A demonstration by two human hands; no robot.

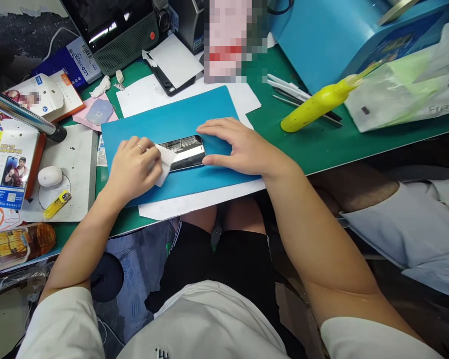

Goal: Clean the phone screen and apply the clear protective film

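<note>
A smartphone (189, 152) with a dark, glossy screen lies face up on a blue mat (217, 107), light reflecting in its glass. My left hand (134, 162) is closed on a white wipe (166, 164), which covers the phone's left end. On the other side, my right hand (239, 147) is open, thumb and fingers spread around the phone's right end. The thumb tip is at the phone's lower right corner; whether it presses on it I cannot tell.
White paper sheets (142, 97) lie under the mat. To the right are a yellow bottle (314, 105), a blue machine (322, 40) and a plastic bag (407, 89). At left sit boxes (13, 164), a lighter (57, 204) and a drink bottle (20, 244). Another person's leg (362, 192) is at right.
</note>
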